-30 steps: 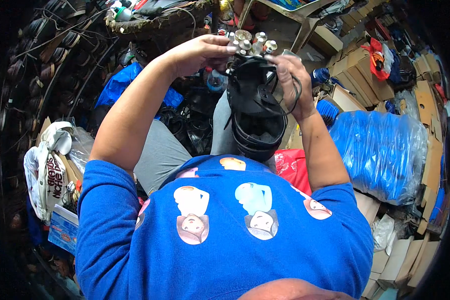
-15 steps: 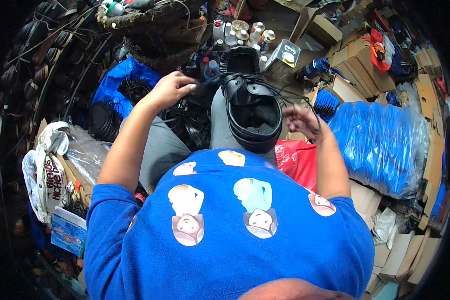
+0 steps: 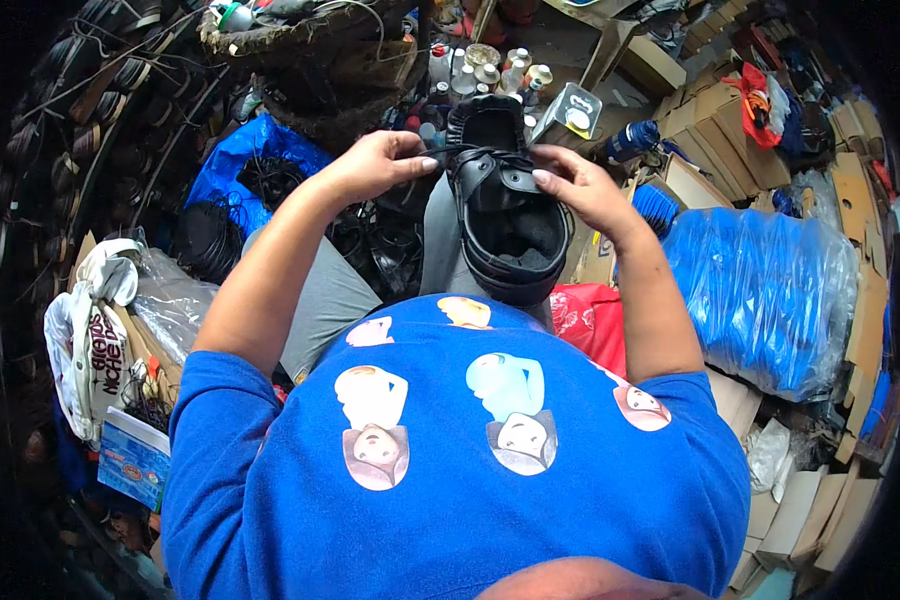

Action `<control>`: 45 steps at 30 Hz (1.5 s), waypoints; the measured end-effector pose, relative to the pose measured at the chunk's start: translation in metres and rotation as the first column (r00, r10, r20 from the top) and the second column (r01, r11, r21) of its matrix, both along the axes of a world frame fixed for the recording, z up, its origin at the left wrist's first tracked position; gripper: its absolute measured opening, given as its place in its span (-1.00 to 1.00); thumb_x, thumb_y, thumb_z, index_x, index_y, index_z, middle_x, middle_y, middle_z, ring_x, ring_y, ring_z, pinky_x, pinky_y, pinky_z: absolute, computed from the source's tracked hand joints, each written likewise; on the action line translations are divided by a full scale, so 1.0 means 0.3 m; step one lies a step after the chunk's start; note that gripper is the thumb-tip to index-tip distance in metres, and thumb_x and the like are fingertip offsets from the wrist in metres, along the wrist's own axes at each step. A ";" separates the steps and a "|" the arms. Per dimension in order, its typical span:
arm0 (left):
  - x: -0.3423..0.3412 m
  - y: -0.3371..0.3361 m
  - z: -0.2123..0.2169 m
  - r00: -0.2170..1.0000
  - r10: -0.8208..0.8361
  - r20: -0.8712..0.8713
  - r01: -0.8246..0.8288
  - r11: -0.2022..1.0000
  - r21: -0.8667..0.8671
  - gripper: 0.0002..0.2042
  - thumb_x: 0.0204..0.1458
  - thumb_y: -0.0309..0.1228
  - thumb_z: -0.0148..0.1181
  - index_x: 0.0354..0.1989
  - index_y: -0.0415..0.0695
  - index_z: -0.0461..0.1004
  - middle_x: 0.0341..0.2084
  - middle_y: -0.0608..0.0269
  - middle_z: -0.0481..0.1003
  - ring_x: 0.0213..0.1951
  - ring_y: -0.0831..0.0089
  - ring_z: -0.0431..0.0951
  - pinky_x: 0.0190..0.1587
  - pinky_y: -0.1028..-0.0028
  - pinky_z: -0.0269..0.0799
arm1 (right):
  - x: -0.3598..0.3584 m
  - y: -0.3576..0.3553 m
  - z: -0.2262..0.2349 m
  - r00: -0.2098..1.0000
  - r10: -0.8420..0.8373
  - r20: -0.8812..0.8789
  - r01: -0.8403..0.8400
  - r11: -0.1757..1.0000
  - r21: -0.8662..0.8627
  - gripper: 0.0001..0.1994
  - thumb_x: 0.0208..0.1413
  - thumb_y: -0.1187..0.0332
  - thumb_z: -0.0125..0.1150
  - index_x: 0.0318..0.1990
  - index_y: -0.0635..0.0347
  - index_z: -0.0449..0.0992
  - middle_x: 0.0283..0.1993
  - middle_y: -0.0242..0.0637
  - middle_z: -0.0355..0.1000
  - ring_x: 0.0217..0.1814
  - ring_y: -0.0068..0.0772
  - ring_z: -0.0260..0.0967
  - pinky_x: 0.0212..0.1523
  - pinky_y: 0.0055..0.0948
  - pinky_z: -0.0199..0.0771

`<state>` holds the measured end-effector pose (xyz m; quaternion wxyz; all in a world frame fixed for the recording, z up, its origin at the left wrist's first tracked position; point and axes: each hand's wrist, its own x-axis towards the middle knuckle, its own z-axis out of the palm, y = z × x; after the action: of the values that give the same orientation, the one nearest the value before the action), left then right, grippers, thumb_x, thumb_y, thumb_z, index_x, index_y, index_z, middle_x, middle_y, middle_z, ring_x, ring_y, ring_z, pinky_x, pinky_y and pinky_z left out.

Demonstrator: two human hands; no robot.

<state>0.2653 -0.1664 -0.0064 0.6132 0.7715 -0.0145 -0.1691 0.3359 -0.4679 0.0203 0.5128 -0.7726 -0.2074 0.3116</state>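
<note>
A black lace-up shoe (image 3: 515, 275) rests on my grey-trousered knee, its padded opening toward me and its stitched toe away. Its tongue flap with metal eyelets lies across the middle, and a black shoelace (image 3: 490, 153) crosses just above it. To the left of the shoe, my left hand (image 3: 385, 168) is closed in a pinch on one end of the lace. At the right edge of the eyelet flap my right hand (image 3: 585, 195) has thumb and fingers closed on the other lace end, which is mostly hidden there.
Several bottles (image 3: 485, 72) and a square tin (image 3: 573, 110) stand beyond the shoe. Plastic-wrapped blue goods (image 3: 760, 295) and cardboard boxes (image 3: 720, 130) fill the right. A blue bag (image 3: 225, 165) and a white cloth bag (image 3: 95, 330) lie left. Red cloth (image 3: 595, 320) sits by my right thigh.
My right hand has moved up and inward to the shoe's side. My left hand has come closer to the shoe from the left. The lace loops at the right are drawn in.
</note>
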 end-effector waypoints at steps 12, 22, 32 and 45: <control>0.047 -0.048 0.439 0.700 -0.397 0.593 -0.146 0.734 0.663 -0.78 -0.15 -0.36 0.25 -0.44 -0.26 0.40 -0.50 0.07 0.41 -0.36 0.14 0.43 -0.29 0.33 0.33 | 0.041 0.044 0.196 0.960 0.045 -0.276 0.092 0.881 0.465 -0.73 0.21 0.25 -0.02 -0.08 0.27 0.36 -0.17 -0.32 0.40 -0.16 -0.50 0.37 -0.15 -0.55 0.34; 0.179 -0.166 0.528 0.539 -0.654 0.530 0.030 0.644 0.765 -0.73 -0.20 -0.41 0.21 -0.23 -0.06 0.47 -0.43 0.13 0.42 -0.26 0.12 0.45 -0.18 0.24 0.29 | -0.026 0.218 0.216 0.977 0.188 -0.099 -0.155 0.950 0.269 -0.73 0.09 0.39 0.07 -0.04 0.23 0.39 -0.07 -0.25 0.41 -0.15 -0.50 0.38 -0.10 -0.54 0.31; 0.099 -0.161 0.346 0.516 -0.429 0.742 -0.188 0.788 0.586 -0.75 -0.18 -0.40 0.26 -0.24 -0.06 0.52 -0.29 0.19 0.50 -0.12 0.25 0.45 0.03 0.30 0.22 | 0.061 0.174 0.130 0.902 0.249 -0.351 -0.040 0.861 0.508 -0.68 0.18 0.29 -0.11 -0.05 0.35 0.37 -0.16 -0.21 0.43 -0.17 -0.41 0.38 -0.17 -0.46 0.35; 0.012 -0.160 0.288 0.687 -0.063 0.724 -0.274 0.900 0.339 -0.72 -0.19 -0.47 0.28 -0.26 -0.13 0.41 -0.44 0.16 0.46 -0.24 0.21 0.44 -0.14 0.30 0.35 | 0.050 0.216 0.125 0.900 0.077 -0.429 0.147 0.873 0.465 -0.78 0.09 0.42 0.13 -0.11 0.27 0.41 -0.22 -0.29 0.45 -0.22 -0.49 0.41 -0.19 -0.52 0.44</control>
<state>0.2688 -0.2144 0.0799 0.3853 0.8880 -0.1707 0.1839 0.3508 -0.4032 0.0579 0.7291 -0.5332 -0.1450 0.4039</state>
